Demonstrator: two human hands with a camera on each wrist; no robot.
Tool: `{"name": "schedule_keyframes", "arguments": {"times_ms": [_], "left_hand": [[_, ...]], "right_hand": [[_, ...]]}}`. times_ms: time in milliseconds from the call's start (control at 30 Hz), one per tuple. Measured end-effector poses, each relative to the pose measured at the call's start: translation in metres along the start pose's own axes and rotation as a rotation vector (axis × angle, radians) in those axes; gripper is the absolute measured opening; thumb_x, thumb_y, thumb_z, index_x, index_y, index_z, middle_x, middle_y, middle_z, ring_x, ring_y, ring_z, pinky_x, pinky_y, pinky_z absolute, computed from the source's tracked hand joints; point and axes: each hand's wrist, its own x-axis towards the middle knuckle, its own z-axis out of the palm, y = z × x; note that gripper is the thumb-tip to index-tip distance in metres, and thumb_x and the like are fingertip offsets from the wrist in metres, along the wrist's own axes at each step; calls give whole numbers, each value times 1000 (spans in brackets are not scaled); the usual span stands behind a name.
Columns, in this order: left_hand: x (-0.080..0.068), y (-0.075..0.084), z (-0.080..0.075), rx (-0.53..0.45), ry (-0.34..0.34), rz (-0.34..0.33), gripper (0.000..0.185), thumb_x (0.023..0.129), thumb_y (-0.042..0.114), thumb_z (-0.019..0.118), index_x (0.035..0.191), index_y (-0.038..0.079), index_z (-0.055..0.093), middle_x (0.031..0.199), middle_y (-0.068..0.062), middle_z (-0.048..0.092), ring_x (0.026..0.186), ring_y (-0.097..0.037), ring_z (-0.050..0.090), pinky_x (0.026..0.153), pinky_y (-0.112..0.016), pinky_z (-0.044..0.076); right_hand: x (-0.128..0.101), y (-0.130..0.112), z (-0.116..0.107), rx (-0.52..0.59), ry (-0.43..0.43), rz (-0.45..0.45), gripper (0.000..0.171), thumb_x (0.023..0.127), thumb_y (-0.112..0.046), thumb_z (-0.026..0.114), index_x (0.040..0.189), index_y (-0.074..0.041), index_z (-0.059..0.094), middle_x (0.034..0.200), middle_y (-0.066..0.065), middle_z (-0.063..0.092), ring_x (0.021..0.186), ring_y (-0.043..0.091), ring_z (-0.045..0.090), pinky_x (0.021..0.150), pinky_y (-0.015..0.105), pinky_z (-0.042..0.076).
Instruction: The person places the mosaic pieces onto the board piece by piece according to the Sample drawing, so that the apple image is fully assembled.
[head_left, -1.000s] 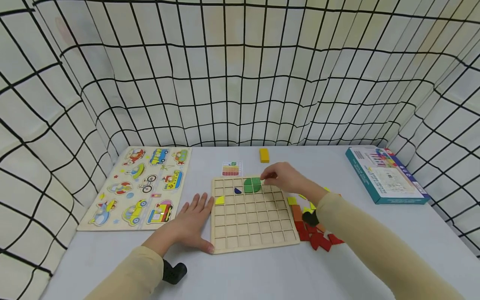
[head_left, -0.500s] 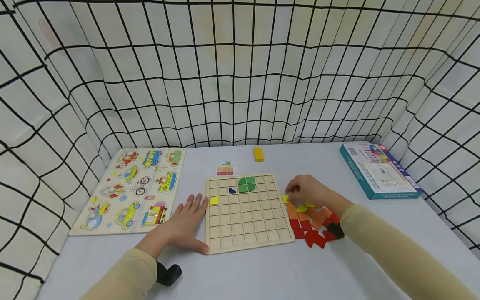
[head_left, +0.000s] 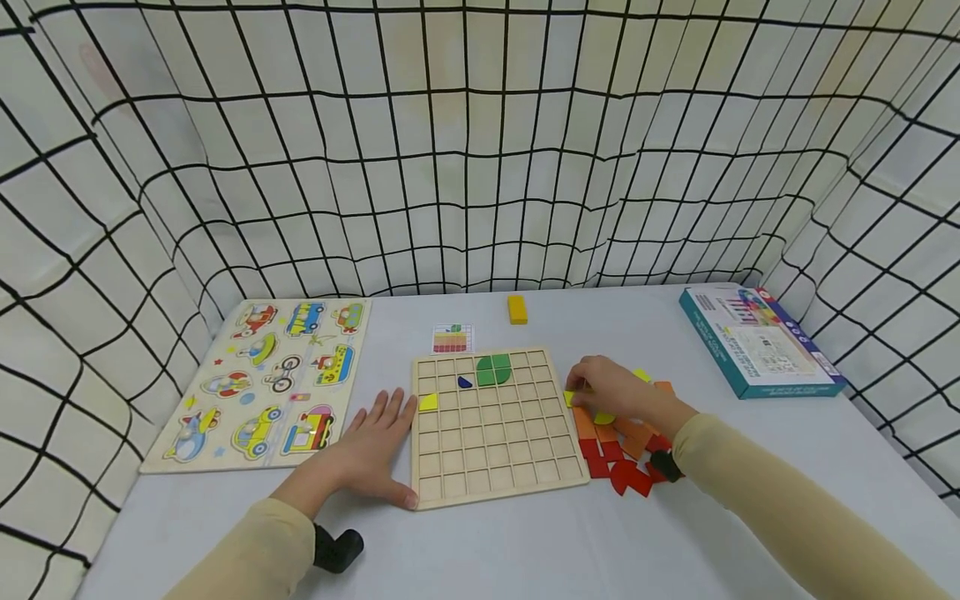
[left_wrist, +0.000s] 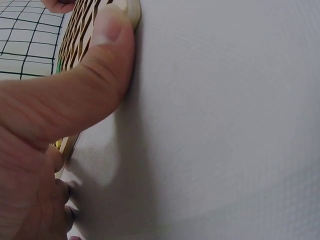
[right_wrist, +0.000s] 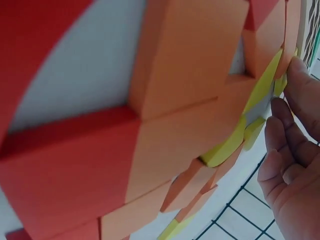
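At nine o'clock on the table (head_left: 525, 550) lies a vehicle peg puzzle (head_left: 262, 379), untouched. The left hand (head_left: 367, 450) lies flat, fingers straight, against the left edge of the wooden grid board (head_left: 495, 462); the left wrist view shows the thumb (left_wrist: 95, 70) pressed to the board's near corner, steadying it and gripping nothing. The board sits at table centre and carries a yellow piece (head_left: 428, 402) at its left edge, a small blue piece (head_left: 465, 382) and a green piece (head_left: 492, 369) towards twelve o'clock; most cells stand vacant. A pattern card (head_left: 453, 338) and a yellow block (head_left: 517, 308) lie beyond it at twelve o'clock. At three o'clock, just beside the board, the right hand (head_left: 611, 390) rests over the heap of loose pieces (head_left: 622, 454), red, orange and yellow; its fingertips (right_wrist: 300, 80) touch a yellow piece in the heap (right_wrist: 260, 95), but whether they pinch it cannot be told. A teal box (head_left: 757, 346) lies well apart at two o'clock. Risks, in my judgement: the heap is tightly interlocked, so drawing one piece out may drag its neighbours; a careless lift could knock the board's right edge and unseat the seated pieces if the left hand eases off.
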Motion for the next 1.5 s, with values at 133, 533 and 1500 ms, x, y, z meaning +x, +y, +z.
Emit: {"name": "schedule_keyframes", "arguments": {"times_ms": [133,533,1500], "left_hand": [[-1,-1,1,1,0,-3,134,67,52,92,161,-5,15,169,-29,5,157,-50,-1,125,-69,5],[-2,-3,0,4,-7,-10,135,67,52,92,161,-5,14,169,-30,4,157,-51,-1,125,-68,5],[-3,-2,-1,-13,-5,-5,135,67,54,91,162,-3,13,170,-27,3,158,-49,-2,126,-68,5]], "right_hand": [[1,-3,3,2,11,5,10,96,-9,71,105,-5,69,101,6,64,94,20,56,87,33,59],[4,-13,-3,206,140,-31,8,93,-9,74,95,-8,67,91,3,67,84,16,59,80,29,53],[82,-145,35,139,15,-127,4,95,-10,74,96,-6,74,88,1,69,81,14,56,76,23,51]]}}
